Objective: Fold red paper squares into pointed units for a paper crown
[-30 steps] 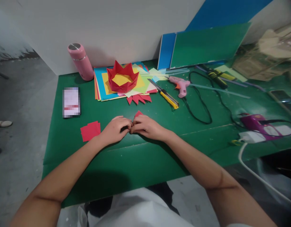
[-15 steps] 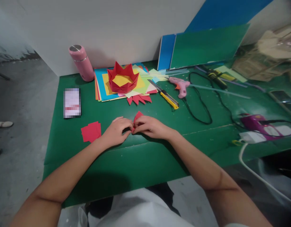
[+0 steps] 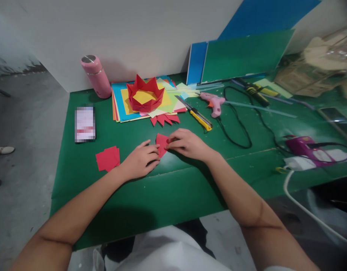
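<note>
A small piece of red paper [image 3: 161, 144] lies on the green table between my hands. My left hand [image 3: 141, 160] rests with its fingers stretched out, the fingertips touching the paper's left edge. At the right edge, the thumb and fingers of my right hand [image 3: 187, 145] are pinched on the paper. Left of my left hand lies a small stack of red paper squares [image 3: 108, 159]. Beyond the hands several folded red paper points [image 3: 165, 119] lie beside a ring of folded red paper [image 3: 145, 103], which stands on sheets of coloured paper [image 3: 118, 105].
A pink flask [image 3: 96, 77] and a blurred-out phone-like object [image 3: 85, 124] are at the left. A yellow cutter [image 3: 200, 119], a pink glue gun [image 3: 214, 103] with a black cord, and a purple device [image 3: 303, 148] by a white power strip [image 3: 297, 163] lie at the right.
My left fingers have opened out from their pinch and lie flatter at the paper's edge. My right hand has shifted slightly right, and more of the red paper shows.
</note>
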The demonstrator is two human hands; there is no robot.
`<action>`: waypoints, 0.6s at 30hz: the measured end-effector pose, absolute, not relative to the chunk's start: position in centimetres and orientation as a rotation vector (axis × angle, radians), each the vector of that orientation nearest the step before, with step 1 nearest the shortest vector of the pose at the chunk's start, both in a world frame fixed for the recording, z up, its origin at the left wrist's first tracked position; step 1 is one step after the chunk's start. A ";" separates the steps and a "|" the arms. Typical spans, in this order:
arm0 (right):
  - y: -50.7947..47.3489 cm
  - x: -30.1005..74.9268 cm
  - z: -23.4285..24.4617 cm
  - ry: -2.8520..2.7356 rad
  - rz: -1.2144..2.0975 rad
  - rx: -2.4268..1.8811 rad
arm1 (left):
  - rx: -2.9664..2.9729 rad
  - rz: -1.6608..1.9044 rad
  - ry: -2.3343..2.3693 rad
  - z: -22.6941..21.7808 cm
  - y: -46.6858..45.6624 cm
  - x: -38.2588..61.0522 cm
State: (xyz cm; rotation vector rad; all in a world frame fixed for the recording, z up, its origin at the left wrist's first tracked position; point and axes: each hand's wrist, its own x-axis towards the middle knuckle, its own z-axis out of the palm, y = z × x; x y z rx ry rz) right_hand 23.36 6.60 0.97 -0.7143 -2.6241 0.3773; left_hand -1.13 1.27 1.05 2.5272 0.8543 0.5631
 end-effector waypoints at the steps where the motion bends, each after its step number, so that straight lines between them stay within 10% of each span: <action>1: 6.6 23.4 0.9 -2.611 0.374 -0.738 | 2.534 0.553 0.836 1.0 1.3 -1.2; 18: 5.0 21.3 0.9 -2.452 0.709 -1.008 | 2.574 0.517 0.834 1.1 1.5 -1.6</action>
